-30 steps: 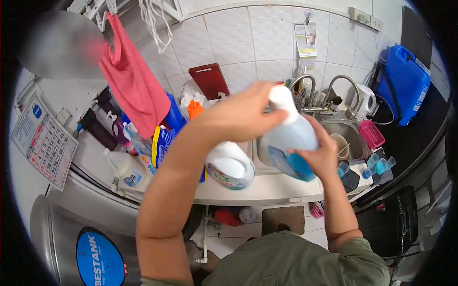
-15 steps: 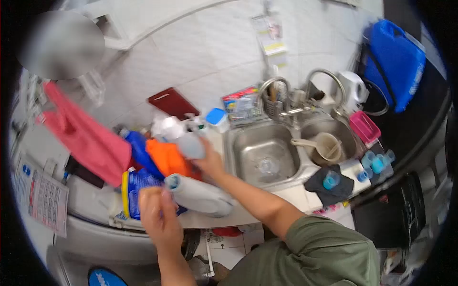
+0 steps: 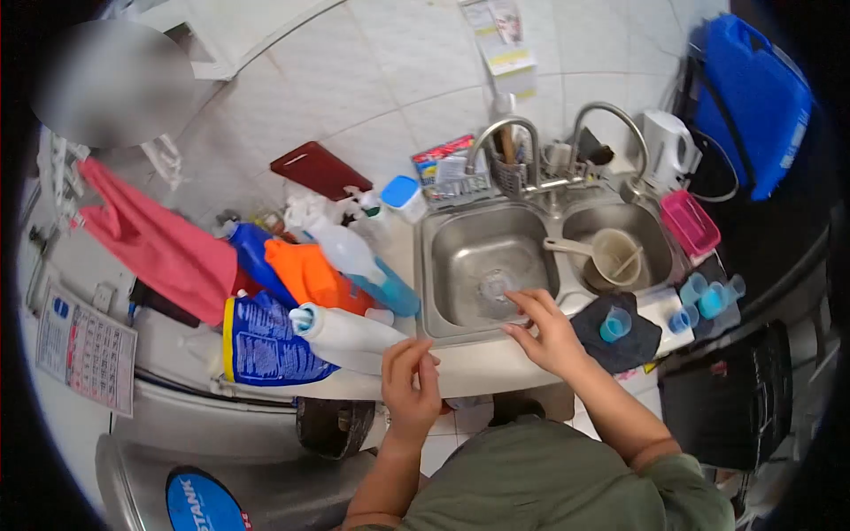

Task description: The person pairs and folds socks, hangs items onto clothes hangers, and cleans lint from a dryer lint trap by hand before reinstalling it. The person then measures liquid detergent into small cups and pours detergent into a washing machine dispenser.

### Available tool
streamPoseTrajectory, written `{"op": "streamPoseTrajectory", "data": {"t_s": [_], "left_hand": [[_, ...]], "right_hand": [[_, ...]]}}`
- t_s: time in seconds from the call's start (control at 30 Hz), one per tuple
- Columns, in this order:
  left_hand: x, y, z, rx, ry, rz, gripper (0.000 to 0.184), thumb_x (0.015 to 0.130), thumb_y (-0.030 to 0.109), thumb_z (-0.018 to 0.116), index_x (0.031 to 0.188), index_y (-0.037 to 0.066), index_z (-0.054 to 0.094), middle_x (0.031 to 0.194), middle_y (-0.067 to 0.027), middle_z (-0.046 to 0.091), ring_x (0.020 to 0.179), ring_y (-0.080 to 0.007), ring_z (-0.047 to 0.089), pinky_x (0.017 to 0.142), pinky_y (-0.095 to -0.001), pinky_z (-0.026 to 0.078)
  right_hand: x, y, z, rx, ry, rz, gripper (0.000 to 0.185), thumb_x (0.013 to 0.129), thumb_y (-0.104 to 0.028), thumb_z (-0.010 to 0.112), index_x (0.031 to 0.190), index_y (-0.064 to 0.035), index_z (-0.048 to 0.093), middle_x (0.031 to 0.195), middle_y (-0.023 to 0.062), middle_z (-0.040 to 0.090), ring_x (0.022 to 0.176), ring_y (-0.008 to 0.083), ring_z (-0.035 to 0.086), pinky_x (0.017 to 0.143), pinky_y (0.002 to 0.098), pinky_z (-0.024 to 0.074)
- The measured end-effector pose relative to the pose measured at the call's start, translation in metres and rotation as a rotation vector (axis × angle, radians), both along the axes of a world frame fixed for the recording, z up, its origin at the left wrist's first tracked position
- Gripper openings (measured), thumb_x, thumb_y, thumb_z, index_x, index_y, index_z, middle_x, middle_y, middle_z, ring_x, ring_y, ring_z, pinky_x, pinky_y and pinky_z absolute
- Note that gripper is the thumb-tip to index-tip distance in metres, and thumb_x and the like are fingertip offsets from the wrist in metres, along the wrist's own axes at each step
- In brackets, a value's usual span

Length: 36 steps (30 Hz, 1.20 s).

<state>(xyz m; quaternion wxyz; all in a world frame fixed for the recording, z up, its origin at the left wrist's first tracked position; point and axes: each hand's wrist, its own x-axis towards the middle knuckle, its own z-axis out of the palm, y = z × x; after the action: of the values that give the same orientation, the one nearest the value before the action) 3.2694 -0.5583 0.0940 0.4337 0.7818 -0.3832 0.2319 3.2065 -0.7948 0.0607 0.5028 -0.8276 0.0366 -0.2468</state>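
My left hand (image 3: 412, 382) is closed near the counter's front edge, just right of the white bottle (image 3: 341, 338), which stands tilted in view. Its fingers are curled in toward the thumb, and the inside of the grasp is hidden. My right hand (image 3: 551, 338) hovers over the front rim of the left sink basin (image 3: 460, 257), thumb and fingers apart, holding nothing. Behind the white bottle are an orange bottle (image 3: 310, 276) and a clear bottle with blue liquid (image 3: 390, 285). A dark cloth (image 3: 642, 341) carries a small blue-tinted cup (image 3: 613, 327) right of my right hand.
The right basin holds a pot (image 3: 613, 257) and a handled dipper. A pink container (image 3: 689, 223), several small cups (image 3: 711, 301) and a white kettle (image 3: 666, 146) stand to the right. On the left are a blue pouch (image 3: 274, 341) and a pink cloth (image 3: 164, 234).
My right hand has let go of the clear bottle and moved right to the sink's front. My left hand has moved right, away from the blue pouch, still curled.
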Motion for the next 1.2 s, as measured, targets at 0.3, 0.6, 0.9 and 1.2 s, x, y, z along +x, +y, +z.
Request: {"op": "streamPoseTrajectory", "data": {"t_s": [0.3, 0.6, 0.9, 1.2], "left_hand": [[0.000, 0.068, -0.086, -0.289, 0.203, 0.406, 0.043, 0.084, 0.020, 0.072, 0.115, 0.002, 0.048, 0.117, -0.0159, 0.036, 0.103, -0.0288, 0.042, 0.088, -0.0406, 0.038], [0.039, 0.089, -0.043, 0.163, 0.160, 0.502, 0.045, 0.074, 0.015, 0.079, 0.110, -0.003, 0.060, 0.125, -0.0185, 0.032, 0.114, -0.0323, 0.037, 0.098, -0.0437, 0.035], [0.058, 0.166, -0.040, 0.123, 0.423, 0.361, 0.043, 0.075, 0.014, 0.074, 0.114, 0.000, 0.062, 0.126, -0.0179, 0.039, 0.111, -0.0342, 0.045, 0.096, -0.0419, 0.041], [0.036, 0.079, -0.037, -0.004, -0.162, -0.062, 0.042, 0.083, 0.008, 0.064, 0.122, -0.003, 0.053, 0.116, -0.0201, 0.053, 0.104, -0.0302, 0.053, 0.087, -0.0415, 0.045]], "right_hand": [[0.104, 0.069, -0.044, 0.010, 0.088, 0.387, 0.025, 0.089, -0.010, 0.061, 0.114, -0.0062, 0.065, 0.107, 0.0202, 0.063, 0.096, 0.0389, 0.063, 0.083, 0.0425, 0.0509], [0.139, 0.168, -0.075, -0.027, 0.330, 0.198, 0.021, 0.092, -0.019, 0.055, 0.098, -0.0035, 0.067, 0.088, 0.0221, 0.068, 0.085, 0.0415, 0.065, 0.073, 0.0470, 0.0503], [0.207, 0.189, -0.104, -0.770, 0.210, 0.334, 0.050, 0.085, -0.011, 0.058, 0.134, -0.0125, 0.047, 0.117, 0.0306, 0.055, 0.087, 0.0432, 0.065, 0.073, 0.0478, 0.0560], [0.193, 0.097, 0.159, -0.473, -0.190, 0.298, 0.044, 0.075, -0.001, 0.071, 0.118, -0.0073, 0.064, 0.101, 0.0166, 0.062, 0.095, 0.0359, 0.063, 0.078, 0.0416, 0.0510]]}}
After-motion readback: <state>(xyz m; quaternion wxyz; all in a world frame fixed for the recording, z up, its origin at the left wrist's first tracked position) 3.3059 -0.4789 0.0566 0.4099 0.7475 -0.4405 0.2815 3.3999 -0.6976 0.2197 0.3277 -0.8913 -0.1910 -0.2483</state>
